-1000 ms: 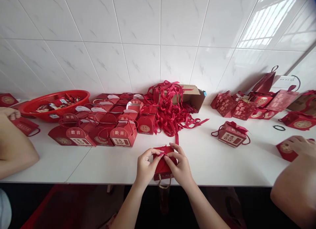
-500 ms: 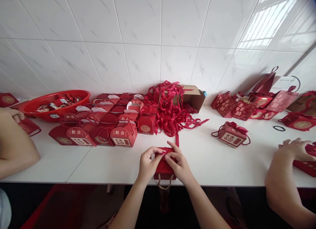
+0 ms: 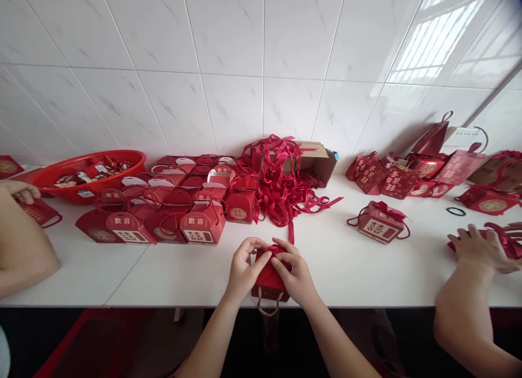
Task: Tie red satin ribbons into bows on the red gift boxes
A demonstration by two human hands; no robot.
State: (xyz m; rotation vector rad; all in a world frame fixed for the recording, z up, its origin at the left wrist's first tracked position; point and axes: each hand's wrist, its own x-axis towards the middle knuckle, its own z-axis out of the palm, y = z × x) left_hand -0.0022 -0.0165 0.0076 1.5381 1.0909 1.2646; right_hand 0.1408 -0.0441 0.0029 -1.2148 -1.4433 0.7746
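Observation:
A red gift box [image 3: 269,284] sits at the table's front edge, its gold cord handle [image 3: 268,311] hanging toward me. On its top, a red ribbon [image 3: 274,249] is pinched between the fingertips of my left hand [image 3: 245,266] and my right hand [image 3: 295,273]. The hands face each other over the lid, thumbs nearly touching. My fingers hide part of the ribbon, so its knot or loop is hard to make out.
Behind the box lies a heap of red ribbons [image 3: 281,196] by a cardboard box [image 3: 322,168]. Several red boxes [image 3: 200,228] stand left, near a red basin [image 3: 87,190]. One ribboned box [image 3: 381,223] is on the right. Co-workers' hands [image 3: 479,250] work at both sides.
My fingertips have drawn closer together over the lid, and my right fingers have bent inward. The right co-worker's hands and red box have come further into view.

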